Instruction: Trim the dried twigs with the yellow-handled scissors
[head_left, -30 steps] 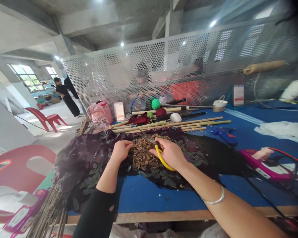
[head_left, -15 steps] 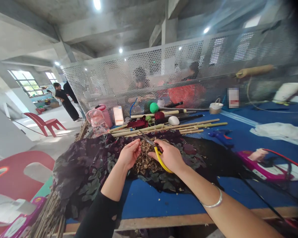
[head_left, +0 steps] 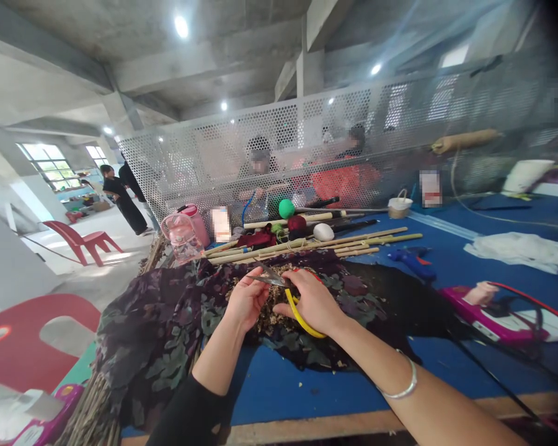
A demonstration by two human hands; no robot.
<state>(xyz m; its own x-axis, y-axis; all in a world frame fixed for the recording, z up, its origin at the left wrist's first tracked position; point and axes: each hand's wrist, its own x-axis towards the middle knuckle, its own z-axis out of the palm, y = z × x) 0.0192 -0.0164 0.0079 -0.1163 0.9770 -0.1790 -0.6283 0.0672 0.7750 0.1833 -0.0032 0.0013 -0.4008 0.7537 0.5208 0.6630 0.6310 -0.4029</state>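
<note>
My right hand [head_left: 312, 303] grips yellow-handled scissors [head_left: 283, 289], blades pointing left over a pile of brown chopped plant bits [head_left: 270, 303]. That pile lies on a dark floral cloth [head_left: 167, 322] spread across the blue table [head_left: 307, 384]. My left hand [head_left: 246, 300] is curled with fingertips pinched on something small right at the scissor blades; I cannot make out what. A silver bangle sits on my right wrist.
Bamboo sticks [head_left: 316, 243], yarn balls [head_left: 287, 209], a blue glue gun [head_left: 413, 260], a pink iron [head_left: 488, 313], a clear pink bottle [head_left: 182, 234] and white cloth [head_left: 521, 251] lie on the table. Twig bundles [head_left: 90, 412] and red chairs [head_left: 28, 334] are at left. People sit behind the perforated screen [head_left: 307, 155].
My left hand moved right from the cloth to the pile, meeting the scissor blades. The scissors swung lower and more level. The camera tilted slightly upward.
</note>
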